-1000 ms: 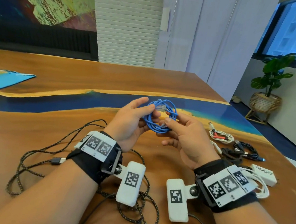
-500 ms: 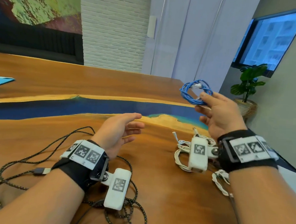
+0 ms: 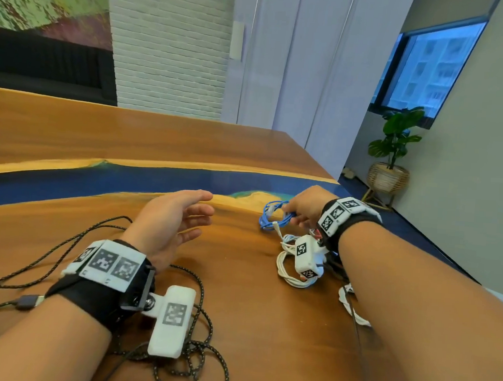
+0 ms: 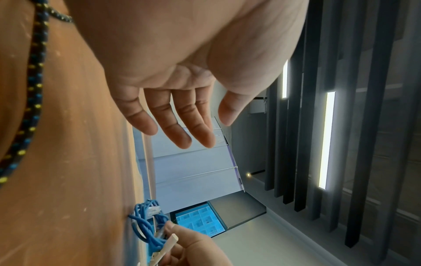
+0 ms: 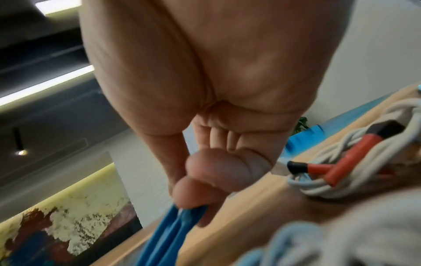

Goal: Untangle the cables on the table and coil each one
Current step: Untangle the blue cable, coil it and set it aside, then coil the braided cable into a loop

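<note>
Nearest, the black braided cable sprawls loose on the wooden surface. Left hand hovers above it, fingers relaxed, holding nothing. Farther right, right hand pinches the coiled blue cable down at the surface beside white cables.

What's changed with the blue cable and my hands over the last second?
The left hand let go of the blue cable coil and now hovers open. The right hand carried the coil off to the right and down to the table, beside the white cable bundle, fingers still pinching it. The black braided cable stayed tangled.
</note>
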